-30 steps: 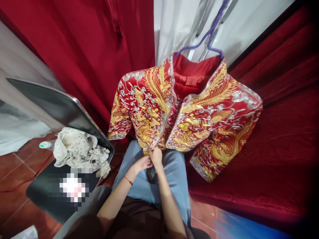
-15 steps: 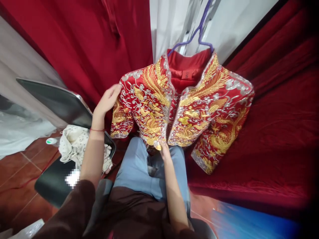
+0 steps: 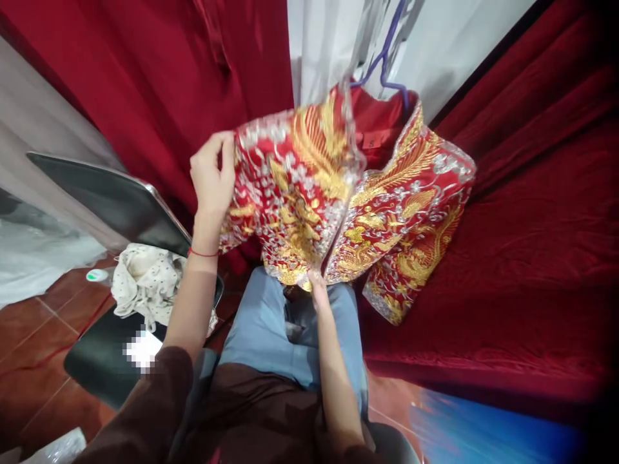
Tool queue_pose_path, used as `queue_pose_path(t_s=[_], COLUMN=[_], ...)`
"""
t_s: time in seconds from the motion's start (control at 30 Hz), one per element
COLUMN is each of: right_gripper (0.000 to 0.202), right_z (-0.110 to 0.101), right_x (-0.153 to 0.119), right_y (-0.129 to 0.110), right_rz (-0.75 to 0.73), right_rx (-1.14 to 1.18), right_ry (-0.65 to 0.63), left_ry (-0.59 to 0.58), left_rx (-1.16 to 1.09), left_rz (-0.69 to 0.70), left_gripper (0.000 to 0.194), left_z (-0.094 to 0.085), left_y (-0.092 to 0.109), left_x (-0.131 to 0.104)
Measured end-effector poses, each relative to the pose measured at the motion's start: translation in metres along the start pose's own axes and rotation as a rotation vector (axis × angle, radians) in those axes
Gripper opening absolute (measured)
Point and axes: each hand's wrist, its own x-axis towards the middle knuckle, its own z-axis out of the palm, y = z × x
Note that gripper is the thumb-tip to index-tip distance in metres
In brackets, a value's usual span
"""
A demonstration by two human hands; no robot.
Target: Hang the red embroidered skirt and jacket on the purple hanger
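A short red jacket (image 3: 372,222) with gold and silver embroidery hangs from a purple hanger (image 3: 387,55), its lower hem over my knees. My left hand (image 3: 215,171) pinches the jacket at its left shoulder, where the sleeve begins, and wears a thin red cord at the wrist. At the bottom hem, beside the front opening, my right hand (image 3: 318,290) grips the edge between thumb and fingers. The front edges lie close together, and the red lining with a small label shows inside the collar. The right-side sleeve hangs loose.
To the left stands a black chair (image 3: 101,361) with a spotted white cloth (image 3: 145,283) on its seat. A bottle with a pale cap (image 3: 97,276) is beside it. Red curtains (image 3: 159,77) hang behind, and red draped fabric (image 3: 522,258) is at the right.
My left hand has closed on the jacket's shoulder and lifted it up and to the right. The left front panel has swung toward the other, narrowing the opening. My right hand stays at the hem.
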Motion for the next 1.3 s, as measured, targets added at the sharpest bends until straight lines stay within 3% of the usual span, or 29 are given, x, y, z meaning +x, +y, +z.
queue_pose_path(t_s=[0.13,0.23,0.3,0.37,0.43,0.47,0.5,0.53,0.6,0.67,0.83,0.93,1.03,1.17,1.3], right_gripper=[0.037,0.035,0.038,0.041,0.041,0.039,0.037,0.034,0.031,0.029,0.025,0.022,0.020,0.017,0.018], right_z=[-0.005,-0.009,-0.010,-0.011,-0.012,-0.013,-0.014,-0.016,-0.019,-0.022,-0.036,-0.053,-0.066,-0.068,-0.062], right_x=[0.013,0.021,0.025,0.028,0.029,0.028,0.027,0.026,0.023,0.021,0.023,0.025,0.026,0.031,0.039], right_y=[0.036,0.045,0.046,0.046,0.046,0.046,0.046,0.046,0.045,0.041,0.017,0.000,-0.006,0.006,0.020], right_rz=[-0.063,-0.084,-0.091,-0.082,-0.061,-0.049,-0.036,-0.023,0.014,0.071,0.237,0.276,0.308,0.359,0.229], right_rx=[-0.050,-0.050,-0.033,-0.009,0.018,0.032,0.046,0.060,0.088,0.120,0.249,0.340,0.379,0.330,0.260], right_ry=[0.159,0.214,0.248,0.270,0.290,0.298,0.305,0.309,0.307,0.288,0.214,0.202,0.193,0.222,0.259], left_ry=[-0.053,0.021,0.094,0.039,-0.268,-0.488,-0.662,-0.754,-0.820,-0.746,-0.316,-0.178,-0.117,-0.105,-0.122], left_rx=[-0.066,-0.046,-0.053,-0.164,-0.403,-0.530,-0.640,-0.702,-0.714,-0.750,-0.971,-1.124,-1.241,-1.335,-1.382], left_rz=[0.021,0.037,-0.017,-0.132,-0.366,-0.588,-0.912,-1.301,-1.545,-1.660,-1.760,-1.781,-1.800,-1.870,-1.916], left_gripper=[0.048,0.048,0.042,0.025,0.022,0.022,0.021,0.022,0.027,0.027,0.018,0.019,0.018,0.025,0.038], left_z=[0.008,0.017,0.032,0.056,0.082,0.094,0.104,0.112,0.123,0.131,0.151,0.158,0.155,0.139,0.124], left_y=[0.000,0.003,0.005,0.007,0.008,0.007,0.005,0.002,-0.007,-0.019,-0.040,-0.039,-0.034,-0.032,-0.033], left_x=[-0.022,-0.041,-0.068,-0.114,-0.175,-0.207,-0.237,-0.265,-0.308,-0.332,-0.338,-0.337,-0.341,-0.346,-0.347])
